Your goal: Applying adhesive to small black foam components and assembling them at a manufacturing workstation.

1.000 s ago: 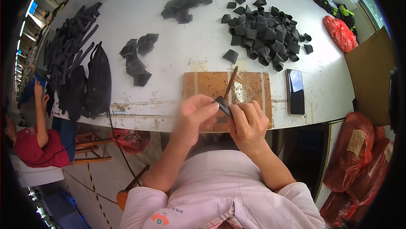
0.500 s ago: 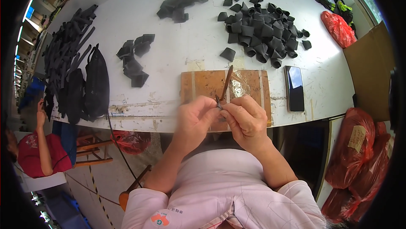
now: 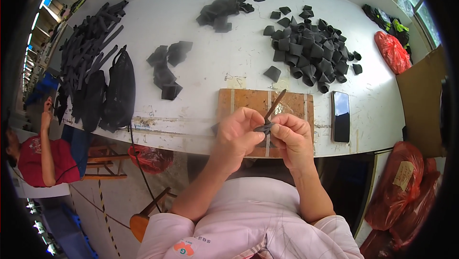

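My left hand (image 3: pixel 235 137) and my right hand (image 3: pixel 292 137) meet over the near part of a worn wooden board (image 3: pixel 241 101). Between their fingertips is a small dark grey fabric piece (image 3: pixel 264 128), pinched from both sides. A thin brown stick (image 3: pixel 275 105) slants up and to the right from where the fingers meet. Its lower end is hidden at the fabric, so I cannot tell which hand bears it. Another dark scrap (image 3: pixel 215 129) lies partly behind my left hand at the board's left edge.
Beyond the board is a heap of dark folded pieces (image 3: pixel 311 51). Flat dark pieces (image 3: pixel 165 70) and long dark strips (image 3: pixel 88 44) lie leftward, beside a black mesh bag (image 3: pixel 120 89). A phone (image 3: pixel 340 117) rests right of the board. Red bags (image 3: pixel 394 182) stand at right; another person (image 3: pixel 48 161) sits at left.
The whole view has shifted, with the table lying a little further right and lower. The stick leans more to the right. Both hands still pinch the fabric piece, which shows more now.
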Demonstrator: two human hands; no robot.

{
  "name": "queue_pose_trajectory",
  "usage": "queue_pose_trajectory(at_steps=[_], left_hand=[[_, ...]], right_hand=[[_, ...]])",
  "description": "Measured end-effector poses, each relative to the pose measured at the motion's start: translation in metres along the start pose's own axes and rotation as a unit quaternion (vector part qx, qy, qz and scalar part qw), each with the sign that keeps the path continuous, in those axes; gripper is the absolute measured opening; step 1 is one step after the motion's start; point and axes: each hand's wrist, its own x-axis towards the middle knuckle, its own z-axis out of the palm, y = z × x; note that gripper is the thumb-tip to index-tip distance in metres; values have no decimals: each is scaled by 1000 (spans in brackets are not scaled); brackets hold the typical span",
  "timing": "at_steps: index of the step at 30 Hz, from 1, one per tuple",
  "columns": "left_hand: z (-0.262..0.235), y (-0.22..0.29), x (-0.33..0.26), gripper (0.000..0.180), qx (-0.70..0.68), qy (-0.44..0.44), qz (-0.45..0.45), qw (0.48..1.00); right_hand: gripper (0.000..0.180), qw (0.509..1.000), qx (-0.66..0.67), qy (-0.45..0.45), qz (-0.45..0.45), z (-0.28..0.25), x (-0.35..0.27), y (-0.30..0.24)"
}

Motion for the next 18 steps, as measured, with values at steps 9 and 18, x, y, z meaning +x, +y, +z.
queue_pose_trajectory(at_steps=[9, 18], left_hand=[[18, 8, 14, 10, 58, 84, 130, 986], [8, 28, 35, 18, -276, -101, -33, 955]], right_hand=[[18, 995, -36, -93, 28, 10, 4, -28], [28, 979, -73, -189, -16, 4, 42, -43]])
